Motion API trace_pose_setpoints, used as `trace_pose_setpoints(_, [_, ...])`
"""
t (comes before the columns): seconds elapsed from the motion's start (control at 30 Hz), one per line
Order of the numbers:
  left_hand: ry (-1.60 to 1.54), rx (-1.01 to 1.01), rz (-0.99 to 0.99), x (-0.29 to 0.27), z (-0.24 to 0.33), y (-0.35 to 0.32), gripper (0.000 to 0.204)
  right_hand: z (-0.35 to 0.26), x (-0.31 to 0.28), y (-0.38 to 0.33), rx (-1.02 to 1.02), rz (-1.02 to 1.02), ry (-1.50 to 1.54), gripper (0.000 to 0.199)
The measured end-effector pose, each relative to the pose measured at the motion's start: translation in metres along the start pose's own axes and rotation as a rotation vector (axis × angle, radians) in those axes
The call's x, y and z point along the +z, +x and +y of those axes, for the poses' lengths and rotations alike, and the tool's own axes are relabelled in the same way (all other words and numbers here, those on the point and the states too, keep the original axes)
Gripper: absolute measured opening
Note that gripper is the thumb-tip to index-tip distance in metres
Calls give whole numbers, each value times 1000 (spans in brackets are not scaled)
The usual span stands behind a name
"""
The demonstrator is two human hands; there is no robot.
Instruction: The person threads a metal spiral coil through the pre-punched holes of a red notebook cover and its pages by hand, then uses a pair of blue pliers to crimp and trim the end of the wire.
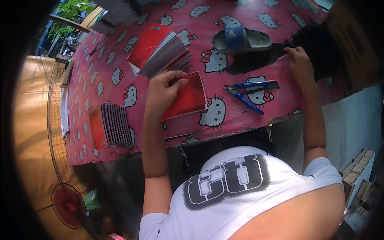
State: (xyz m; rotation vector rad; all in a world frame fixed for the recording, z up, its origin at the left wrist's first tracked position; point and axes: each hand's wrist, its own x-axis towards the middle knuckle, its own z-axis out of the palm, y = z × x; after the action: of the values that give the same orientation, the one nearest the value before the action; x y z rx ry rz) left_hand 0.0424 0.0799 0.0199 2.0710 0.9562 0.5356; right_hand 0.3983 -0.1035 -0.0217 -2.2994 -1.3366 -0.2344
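Observation:
My left hand (166,86) has its thumb and fingers closed on the top left edge of a red-covered notebook (188,98), which lies at the table's near side with small holes along its upper edge. My right hand (300,66) reaches to the edge of a dark, fuzzy-looking black heap (314,46) on the right. Its fingers are pinched together there; what they hold is too dark to make out. Between the hands lie blue-handled wire cutters (250,95), jaws toward the left. Behind the left hand, loose red-covered notebooks (160,52) with punched edges are fanned in a stack.
A blue and pale slipper (242,40) rests on the far side, with dark material beside it. Spiral-bound notebooks (114,125) are stacked at the left, more bound stacks (120,16) at the far left. A cardboard box (356,48) borders the right. A pink patterned cover (224,84) spreads over the table.

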Motion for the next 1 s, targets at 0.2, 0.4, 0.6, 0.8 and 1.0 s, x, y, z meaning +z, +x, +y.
trace_pose_setpoints(0.2, [318,388,345,-5,41,-42,16,-89,-24,-18,-285,-90,439,27])
trace_pose_setpoints(0.4, [260,406,407,5,42,-48,19,-173,-18,-29,-451,-91,889,26])
trace_pose_setpoints(0.6, [280,430,469,8,35,-48,18,-172,-18,-18,-458,-100,819,26])
trace_pose_setpoints(0.8, [277,438,490,10,35,-46,17,-174,-18,-8,-529,-181,810,29])
trace_pose_setpoints(1.0, [284,434,495,11,33,-45,16,-173,-25,-1,-536,-423,832,27])
